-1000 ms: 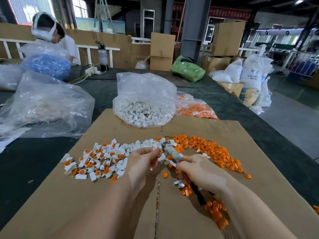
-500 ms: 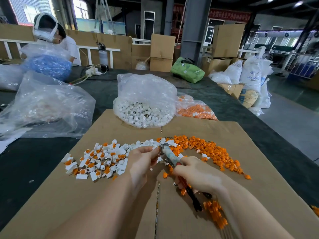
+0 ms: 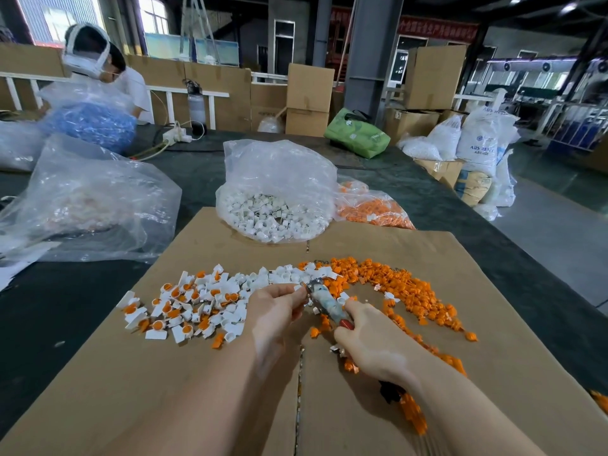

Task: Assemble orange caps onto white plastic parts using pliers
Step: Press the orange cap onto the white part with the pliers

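On the cardboard sheet (image 3: 204,383) we count a heap of finished capped pieces (image 3: 184,307) at left, fewer than the loose orange caps (image 3: 388,284) at right, and full bags behind suggest much remains. The pliers (image 3: 324,299) lie with their long axis slanting from near right to far left, nose pointing away. Our right hand (image 3: 371,347) wraps the handles; our left hand (image 3: 278,306) pinches a small white part (image 3: 300,287) at the nose.
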### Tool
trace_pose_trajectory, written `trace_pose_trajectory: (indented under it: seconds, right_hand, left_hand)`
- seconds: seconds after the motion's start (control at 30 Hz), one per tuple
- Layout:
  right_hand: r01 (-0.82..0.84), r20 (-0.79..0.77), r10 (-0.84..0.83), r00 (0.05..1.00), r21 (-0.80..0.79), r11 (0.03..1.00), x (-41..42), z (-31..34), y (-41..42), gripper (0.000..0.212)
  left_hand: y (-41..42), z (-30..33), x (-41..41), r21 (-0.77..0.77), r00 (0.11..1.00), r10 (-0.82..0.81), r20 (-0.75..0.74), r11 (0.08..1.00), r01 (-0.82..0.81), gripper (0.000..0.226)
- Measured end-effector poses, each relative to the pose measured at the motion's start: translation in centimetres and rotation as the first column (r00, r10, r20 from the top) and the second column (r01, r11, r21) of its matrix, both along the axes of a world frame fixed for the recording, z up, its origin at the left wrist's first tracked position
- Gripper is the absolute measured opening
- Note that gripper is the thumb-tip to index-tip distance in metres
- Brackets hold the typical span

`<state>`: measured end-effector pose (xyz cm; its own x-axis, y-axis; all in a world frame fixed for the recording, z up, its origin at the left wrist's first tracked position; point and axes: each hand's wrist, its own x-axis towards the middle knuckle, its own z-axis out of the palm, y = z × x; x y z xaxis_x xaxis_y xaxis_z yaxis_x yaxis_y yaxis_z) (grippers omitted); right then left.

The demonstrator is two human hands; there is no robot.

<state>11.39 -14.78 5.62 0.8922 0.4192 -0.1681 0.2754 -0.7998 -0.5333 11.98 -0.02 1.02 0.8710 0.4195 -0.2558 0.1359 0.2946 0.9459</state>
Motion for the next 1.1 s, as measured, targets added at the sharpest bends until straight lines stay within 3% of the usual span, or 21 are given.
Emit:
trace_pose_trajectory:
  seconds: [0.13, 0.2, 0.3, 0.37, 0.43, 0.5, 0.83, 0.9, 0.97, 1.03, 1.1]
  right_hand:
    - [0.090, -0.010, -0.089, 0.996, 0.118, 0.989, 0.3, -0.5, -0.9, 0.028]
    - [0.179, 0.074, -0.188, 0.979, 0.113, 0.977, 1.0, -0.9, -1.8, 0.028]
    - [0.309, 0.235, -0.302, 0.924, 0.005, 0.951, 2.4, -1.8, -3.4, 0.032]
    - [0.371, 0.281, -0.337, 0.898, -0.074, 0.926, 3.4, -2.6, -4.5, 0.035]
    - [0.410, 0.349, -0.329, 0.877, -0.188, 0.893, 3.9, -3.4, -5.4, 0.039]
    - [0.441, 0.443, -0.292, 0.848, -0.281, 0.852, 4.3, -4.1, -6.0, 0.043]
    - [0.479, 0.581, -0.189, 0.792, -0.398, 0.783, 4.5, -5.0, -5.7, 0.060]
    - [0.408, 0.660, -0.112, 0.743, -0.314, 0.858, 3.8, -4.9, -4.3, 0.049]
    - [0.181, 0.699, -0.046, 0.714, -0.120, 0.976, 2.7, -5.2, -2.4, 0.034]
    - [-0.042, 0.711, -0.016, 0.703, 0.063, 0.997, 1.7, -5.8, -0.6, 0.025]
    - [-0.151, 0.715, 0.017, 0.699, 0.125, 0.981, 1.0, -6.4, 0.5, 0.017]
  left_hand:
    - [0.1, 0.2, -0.3, -0.077, 1.000, 0.016, 0.008, 0.997, -0.015, 0.004]
    - [0.2, 0.1, -0.8, -0.025, 1.000, 0.011, 0.025, 1.000, -0.011, 0.003]
    - [0.2, -0.7, -1.4, 0.147, 0.998, -0.006, 0.062, 0.989, -0.003, 0.005]
    - [0.2, -1.4, -1.3, 0.393, 0.998, -0.069, 0.005, 0.917, 0.062, 0.013]
    - [0.3, -1.9, -1.2, 0.520, 0.994, -0.096, -0.048, 0.847, 0.107, 0.021]
    - [0.4, -2.2, -1.2, 0.518, 0.991, -0.123, -0.050, 0.845, 0.131, 0.021]
    - [0.7, -2.9, -1.2, 0.567, 0.991, -0.132, -0.016, 0.815, 0.118, 0.011]
    - [0.7, -2.9, -1.1, 0.571, 0.990, -0.138, -0.012, 0.812, 0.120, 0.009]
    - [0.6, -2.9, -1.1, 0.571, 0.989, -0.149, -0.017, 0.810, 0.132, 0.010]
    - [0.5, -2.8, -1.1, 0.586, 0.984, -0.176, -0.016, 0.796, 0.151, 0.011]
    - [0.5, -2.7, -1.2, 0.613, 0.978, -0.207, -0.006, 0.772, 0.167, 0.012]
